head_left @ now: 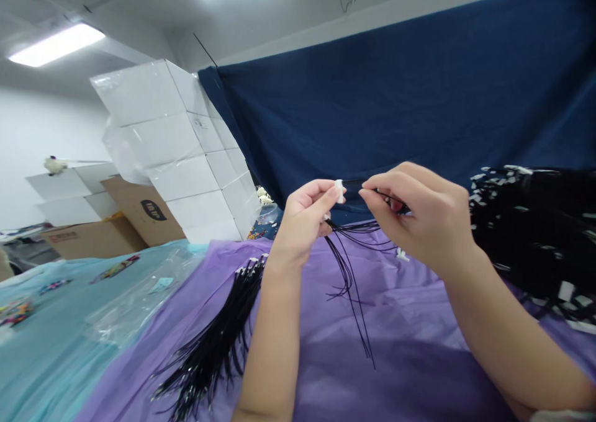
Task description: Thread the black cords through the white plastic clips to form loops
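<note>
My left hand [305,214] is raised over the purple cloth, thumb and fingers closed on a small white connector-like piece [339,191]. Hanging from the same hand is a loose bunch of thin black wires [347,270], with another white end showing near the lower fingers. To its right, my right hand [419,211] pinches a thin black wire between thumb and forefinger. That wire runs across the gap to the white piece. Some strands of the bunch pass below the right hand, and its curled fingers are partly hidden.
A neat bundle of black wires [216,341] with white ends lies left of my forearm on the purple cloth [372,391]. A large heap of black wires [540,229] stands at right. White boxes [200,195] are stacked behind, beside a dark blue curtain [372,112]. A plastic bag [139,304] lies at left.
</note>
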### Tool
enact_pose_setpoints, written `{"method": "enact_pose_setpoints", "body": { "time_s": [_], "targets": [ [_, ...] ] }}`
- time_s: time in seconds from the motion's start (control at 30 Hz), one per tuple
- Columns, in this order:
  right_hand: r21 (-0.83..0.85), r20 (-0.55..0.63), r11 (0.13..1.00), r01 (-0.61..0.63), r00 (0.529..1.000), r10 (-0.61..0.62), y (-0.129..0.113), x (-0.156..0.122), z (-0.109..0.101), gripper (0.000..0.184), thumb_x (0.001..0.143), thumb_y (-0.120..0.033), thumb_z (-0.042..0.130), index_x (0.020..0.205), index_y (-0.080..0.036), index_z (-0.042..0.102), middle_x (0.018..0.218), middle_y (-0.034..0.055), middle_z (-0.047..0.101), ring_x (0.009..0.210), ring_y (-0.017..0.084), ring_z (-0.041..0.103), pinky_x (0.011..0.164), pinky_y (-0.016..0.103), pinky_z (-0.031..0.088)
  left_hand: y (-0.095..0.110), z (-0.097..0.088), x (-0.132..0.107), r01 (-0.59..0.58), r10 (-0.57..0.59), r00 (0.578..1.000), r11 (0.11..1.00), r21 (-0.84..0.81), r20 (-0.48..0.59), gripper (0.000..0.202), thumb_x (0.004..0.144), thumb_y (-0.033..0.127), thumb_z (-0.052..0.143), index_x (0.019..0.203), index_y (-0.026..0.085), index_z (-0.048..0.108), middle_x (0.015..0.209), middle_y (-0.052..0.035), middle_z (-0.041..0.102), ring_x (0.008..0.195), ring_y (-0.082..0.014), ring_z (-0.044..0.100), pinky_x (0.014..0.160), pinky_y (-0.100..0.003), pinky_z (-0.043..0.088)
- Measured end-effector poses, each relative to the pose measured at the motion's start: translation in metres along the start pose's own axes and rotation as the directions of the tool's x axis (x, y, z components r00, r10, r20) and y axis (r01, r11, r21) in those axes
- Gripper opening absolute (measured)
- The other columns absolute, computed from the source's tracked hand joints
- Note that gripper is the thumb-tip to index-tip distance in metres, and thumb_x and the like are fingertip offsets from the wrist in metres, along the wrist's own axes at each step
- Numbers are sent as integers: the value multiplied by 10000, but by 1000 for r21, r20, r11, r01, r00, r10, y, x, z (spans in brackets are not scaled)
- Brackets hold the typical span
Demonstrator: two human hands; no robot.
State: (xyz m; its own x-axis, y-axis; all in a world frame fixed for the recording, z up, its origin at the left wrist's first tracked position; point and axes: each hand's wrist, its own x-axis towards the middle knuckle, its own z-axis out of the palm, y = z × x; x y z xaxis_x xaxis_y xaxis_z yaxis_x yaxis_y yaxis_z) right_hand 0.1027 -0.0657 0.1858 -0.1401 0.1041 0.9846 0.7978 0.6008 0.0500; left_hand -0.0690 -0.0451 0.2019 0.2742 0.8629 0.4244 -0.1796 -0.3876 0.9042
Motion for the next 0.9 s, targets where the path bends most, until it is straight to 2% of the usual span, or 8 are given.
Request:
{"method": "enact_pose_setpoints", "body": {
  "time_s": [0.17, 0.23, 0.3, 0.43, 0.57, 0.73, 0.83, 0.9],
  "targets": [
    [81, -96, 994, 68, 993, -61, -8, 1, -18, 118, 832, -97, 641, 886, -201, 650, 801, 28, 664, 662, 130, 576, 615, 256, 457, 3, -8, 3, -19, 9, 987, 998, -58, -158, 188, 797, 342, 701, 814, 168, 633, 778, 45, 531, 388, 29, 272, 344, -152, 215],
    [167, -10, 981, 102, 995, -102, -14, 1, -26, 122, 835, -96, 644, 892, -204, 651, 782, 12, 652, 629, 109, 564, 604, 237, 454, 4, -10, 3, -29, 11, 980, 996, -87, -200, 177, 798, 331, 694, 800, 172, 615, 775, 52, 530, 369, 33, 264, 343, -160, 228],
    [249, 190, 962, 116, 967, -166, -19, 0, -33, 119, 876, -131, 605, 938, -213, 666, 774, -2, 653, 602, 92, 564, 584, 219, 444, 4, -11, 4, -47, 21, 975, 992, -114, -221, 175, 798, 320, 690, 784, 172, 598, 808, 51, 545, 364, 36, 270, 345, -165, 239],
    [273, 527, 961, 46, 829, -189, -21, -3, -32, 281, 911, -103, 511, 1074, -246, 688, 849, 4, 694, 650, 96, 628, 597, 203, 455, 5, -11, 5, -79, 42, 965, 988, -133, -261, 166, 798, 310, 686, 785, 182, 582, 848, 52, 551, 372, 35, 275, 345, -171, 253],
    [267, 634, 964, -6, 754, -171, -11, -8, -17, 410, 858, -23, 525, 1140, -274, 686, 1014, 15, 725, 783, 128, 690, 670, 216, 509, 5, -11, 5, -79, 38, 963, 986, -144, -266, 182, 802, 313, 682, 768, 178, 563, 852, 45, 551, 377, 36, 261, 343, -175, 251],
    [409, 711, 904, -127, 665, -228, -1, -5, -4, 432, 877, 11, 468, 1135, -241, 707, 1102, 16, 728, 952, 153, 701, 835, 250, 542, 4, -12, 6, -87, 44, 965, 984, -158, -259, 203, 784, 317, 704, 765, 173, 564, 859, 44, 541, 375, 41, 266, 348, -168, 244],
    [433, 728, 879, -202, 653, -209, 2, -3, -3, 430, 877, 20, 460, 1123, -222, 716, 1109, 10, 728, 1001, 153, 690, 907, 263, 528, 4, -13, 6, -81, 40, 963, 986, -148, -266, 214, 780, 332, 709, 765, 175, 564, 861, 41, 555, 374, 41, 270, 350, -168, 252],
    [454, 710, 862, -227, 677, -196, 6, -2, -5, 407, 865, 17, 489, 1114, -209, 717, 1106, 10, 727, 1003, 145, 684, 916, 260, 523, 4, -14, 7, -78, 36, 961, 987, -142, -275, 219, 776, 344, 712, 775, 178, 570, 863, 39, 568, 372, 40, 271, 350, -169, 257]
  ]
}}
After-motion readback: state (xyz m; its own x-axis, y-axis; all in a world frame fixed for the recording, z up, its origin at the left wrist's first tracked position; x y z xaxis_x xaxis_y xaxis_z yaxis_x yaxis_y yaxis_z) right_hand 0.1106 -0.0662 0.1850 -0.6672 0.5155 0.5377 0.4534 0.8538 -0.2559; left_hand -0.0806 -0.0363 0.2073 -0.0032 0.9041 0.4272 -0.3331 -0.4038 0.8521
